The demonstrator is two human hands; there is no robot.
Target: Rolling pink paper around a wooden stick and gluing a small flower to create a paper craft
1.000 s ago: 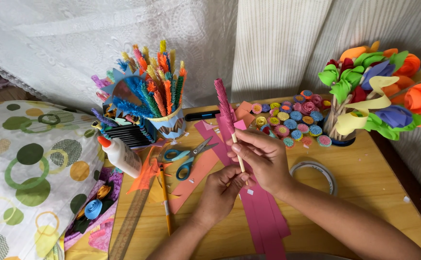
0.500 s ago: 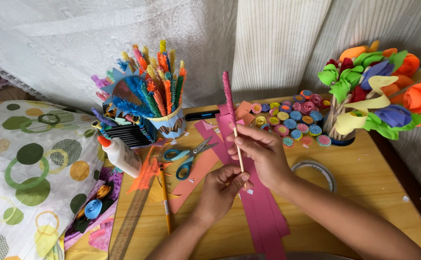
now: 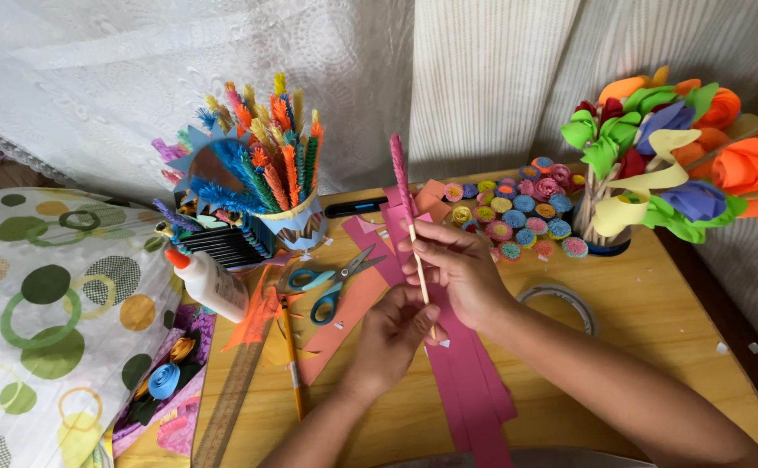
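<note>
Over a small wooden table (image 3: 656,338) both my hands grip a thin wooden stick (image 3: 417,260) held upright. Its top is wrapped in a tight fringed roll of pink paper (image 3: 400,178). My right hand (image 3: 459,269) pinches the stick near its middle. My left hand (image 3: 389,334) holds its lower end. Long pink paper strips (image 3: 470,390) lie on the table under my hands.
A cup of colourful fringed paper sticks (image 3: 275,178) stands at the back left, with a glue bottle (image 3: 210,282), blue-handled scissors (image 3: 331,282), a pencil (image 3: 292,364) and a ruler (image 3: 227,407) nearby. Rolled paper flowers (image 3: 518,212), a paper bouquet (image 3: 665,147) and a tape roll (image 3: 561,303) sit right.
The pink-wrapped stick has turned from tilted to nearly upright, and its pink paper looks rolled tighter. Both hands stayed in place.
</note>
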